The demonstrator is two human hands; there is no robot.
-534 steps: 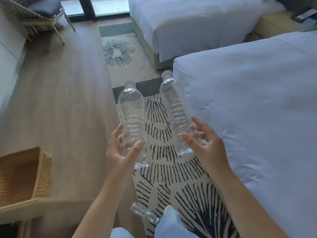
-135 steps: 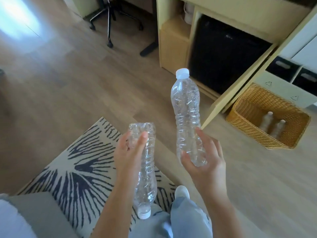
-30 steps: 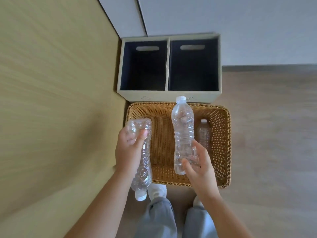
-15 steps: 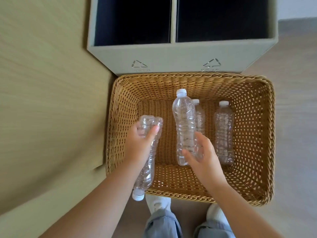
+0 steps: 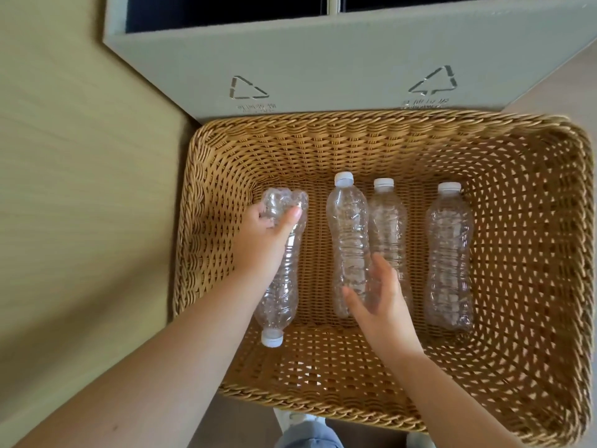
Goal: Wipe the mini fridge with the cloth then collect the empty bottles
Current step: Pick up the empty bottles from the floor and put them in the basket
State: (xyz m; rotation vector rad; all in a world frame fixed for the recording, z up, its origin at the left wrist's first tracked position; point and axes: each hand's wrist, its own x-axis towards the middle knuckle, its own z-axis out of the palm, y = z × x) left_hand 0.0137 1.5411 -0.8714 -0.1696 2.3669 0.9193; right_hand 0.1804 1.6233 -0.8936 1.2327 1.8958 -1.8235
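Down the left a pale wood panel (image 5: pixel 80 205), across the top a grey recycling bin (image 5: pixel 323 59) hard against the far rim of a wicker basket (image 5: pixel 533 176) on wood floor (image 5: pixel 578 76). In the basket, flat with caps away, a middle bottle (image 5: pixel 389 227) and a far-right bottle (image 5: pixel 449 253), apart. Left hand (image 5: pixel 263 244) wrapped round a crumpled bottle (image 5: pixel 281 292), cap toward the near rim, over the basket's left side; right hand (image 5: pixel 381 308) blurred, thumb and fingers flanking the base of a capped bottle (image 5: pixel 347 234) touching the middle one — gripped or merely touched, impossible to tell.
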